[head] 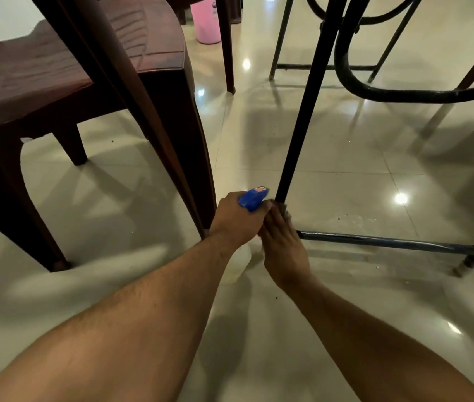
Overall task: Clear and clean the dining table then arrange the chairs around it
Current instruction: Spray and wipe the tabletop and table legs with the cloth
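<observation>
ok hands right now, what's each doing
left hand: grips the spray bottle.
right hand: at the table leg, maybe on a cloth; grip cannot be told.

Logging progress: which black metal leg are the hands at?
The nearest black leg, centre frame, at the left end of the floor bar; others are untouched.

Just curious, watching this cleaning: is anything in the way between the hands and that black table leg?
Nothing visible. The right hand touches the foot of the black table leg, seemingly with a greyish cloth. The left hand holds a blue spray bottle beside it. The brown chair stands off to the left.
</observation>
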